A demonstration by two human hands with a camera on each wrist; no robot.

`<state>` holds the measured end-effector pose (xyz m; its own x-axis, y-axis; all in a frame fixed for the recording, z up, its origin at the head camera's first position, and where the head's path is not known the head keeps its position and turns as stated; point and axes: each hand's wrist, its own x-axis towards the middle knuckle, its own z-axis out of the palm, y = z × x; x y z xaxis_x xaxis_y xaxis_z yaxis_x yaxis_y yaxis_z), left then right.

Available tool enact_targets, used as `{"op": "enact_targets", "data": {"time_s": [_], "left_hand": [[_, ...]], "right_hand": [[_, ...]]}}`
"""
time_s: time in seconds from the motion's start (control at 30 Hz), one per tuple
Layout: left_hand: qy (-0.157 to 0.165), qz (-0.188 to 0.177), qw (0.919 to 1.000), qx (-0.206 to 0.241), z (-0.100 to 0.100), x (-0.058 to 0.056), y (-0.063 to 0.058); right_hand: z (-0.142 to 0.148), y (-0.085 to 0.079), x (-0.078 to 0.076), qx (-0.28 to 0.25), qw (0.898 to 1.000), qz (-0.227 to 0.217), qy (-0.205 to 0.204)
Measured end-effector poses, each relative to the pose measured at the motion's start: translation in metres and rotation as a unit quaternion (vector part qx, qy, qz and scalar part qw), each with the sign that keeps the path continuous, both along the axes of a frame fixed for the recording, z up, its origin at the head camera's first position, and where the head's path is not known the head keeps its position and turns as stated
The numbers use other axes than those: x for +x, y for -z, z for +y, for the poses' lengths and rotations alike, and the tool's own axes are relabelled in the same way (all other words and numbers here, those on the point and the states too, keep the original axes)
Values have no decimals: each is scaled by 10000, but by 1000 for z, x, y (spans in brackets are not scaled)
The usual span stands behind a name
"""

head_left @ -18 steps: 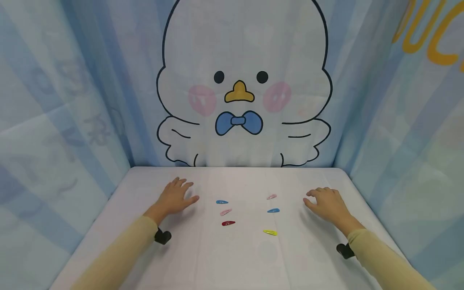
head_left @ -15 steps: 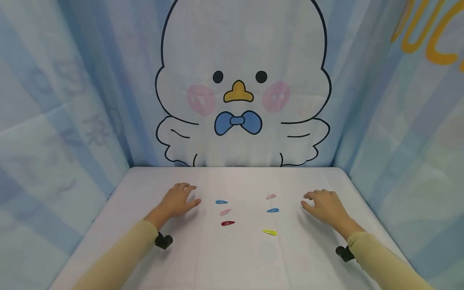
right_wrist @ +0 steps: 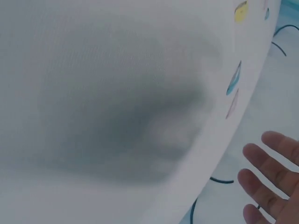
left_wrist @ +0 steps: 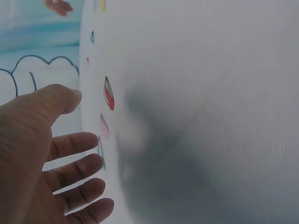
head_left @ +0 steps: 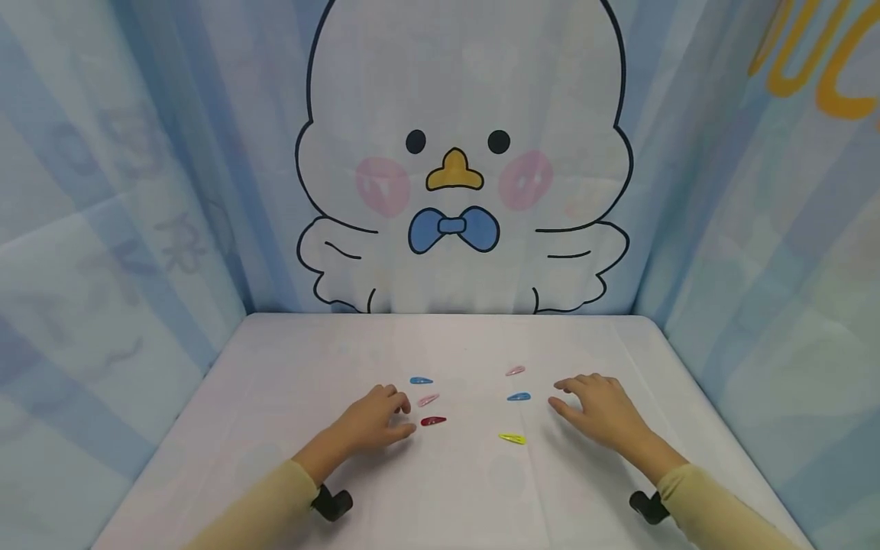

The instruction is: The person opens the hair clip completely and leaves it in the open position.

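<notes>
Hair clips lie in two loose columns on the white table. The left column has a blue clip point(head_left: 422, 380), a pink clip point(head_left: 428, 400) and a red clip point(head_left: 433, 421). On the right are another pink clip point(head_left: 516, 371), a second blue clip point(head_left: 519, 397) and a yellow clip point(head_left: 512, 439). My left hand point(head_left: 374, 420) hovers just left of the red clip, thumb and fingers apart and holding nothing. The left wrist view shows the red clip point(left_wrist: 109, 93) beyond the thumb. To the right of the second blue clip, my right hand point(head_left: 600, 412) hangs with fingers spread, also holding nothing.
The white table point(head_left: 467, 504) has rounded far corners. A curtain point(head_left: 454, 283) printed with a cartoon bird stands behind it, and striped blue cloth point(head_left: 777, 305) hangs along both sides. A black wrist camera point(head_left: 333, 504) sits under the left sleeve.
My left hand has moved right and nearer to me, reaching the red clip's side. My right hand has shifted left and slightly nearer to me. The clips stay where they were.
</notes>
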<state>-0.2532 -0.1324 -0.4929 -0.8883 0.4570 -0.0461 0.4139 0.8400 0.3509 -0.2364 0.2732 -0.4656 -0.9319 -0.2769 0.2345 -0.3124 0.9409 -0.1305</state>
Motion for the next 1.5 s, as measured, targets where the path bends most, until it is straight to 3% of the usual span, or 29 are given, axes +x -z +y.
{"op": "enact_targets", "data": {"time_s": [0.4, 0.8, 0.9, 1.1, 1.37, 1.5], "left_hand": [[378, -232, 9990, 5, 23, 12, 11], [585, -157, 9982, 12, 38, 22, 12], [405, 32, 9991, 98, 41, 22, 13], [-270, 569, 9976, 278, 49, 19, 18], [-272, 813, 9957, 353, 55, 19, 21], [-422, 680, 9958, 451, 58, 18, 19]], "right_hand": [[-18, -8, 6, -318, 9994, 1, -150], [-27, -2, 18, -437, 9975, -537, -161], [-30, -2, 20, -455, 9971, -581, -178], [-32, -3, 22, -458, 9974, -514, -222], [-35, -3, 23, -463, 9973, -507, -262], [-34, -2, 25, -460, 9968, -582, -289]]}}
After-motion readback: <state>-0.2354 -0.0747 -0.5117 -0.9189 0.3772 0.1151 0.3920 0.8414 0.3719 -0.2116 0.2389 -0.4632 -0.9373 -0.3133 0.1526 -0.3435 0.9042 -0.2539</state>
